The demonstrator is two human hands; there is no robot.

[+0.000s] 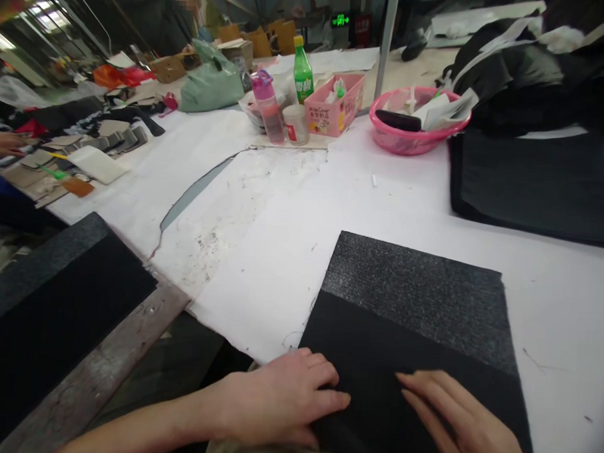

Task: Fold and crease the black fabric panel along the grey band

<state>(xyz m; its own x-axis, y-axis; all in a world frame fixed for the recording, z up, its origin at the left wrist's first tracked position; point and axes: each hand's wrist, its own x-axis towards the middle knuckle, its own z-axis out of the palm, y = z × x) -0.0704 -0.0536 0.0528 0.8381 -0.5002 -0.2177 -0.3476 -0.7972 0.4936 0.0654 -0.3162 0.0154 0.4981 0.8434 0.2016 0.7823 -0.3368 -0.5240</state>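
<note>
A black panel (402, 338) with a speckled, shiny grey-black strip along its far end lies flat in front of me on the white-covered table. My left hand (287, 393) rests on its left side, thumb stretched out and fingers slightly bent, with nothing visible in its grasp. Over the near right part of the panel is my right hand (466, 421). Its fingers are straight, and a narrow gap separates them from the thumb. The panel's near edge is partly hidden by my hands and the bottom of the picture.
To the left, a similar stack of black panels (63, 296) lies on a worn board (126, 352). Farther back stand a pink basket (410, 141), a pink box (327, 117), a green bottle (303, 73) and a pink-lidded bottle (269, 111). Black padded material (539, 183) lies at right. Another person's hand (5, 145) shows far left.
</note>
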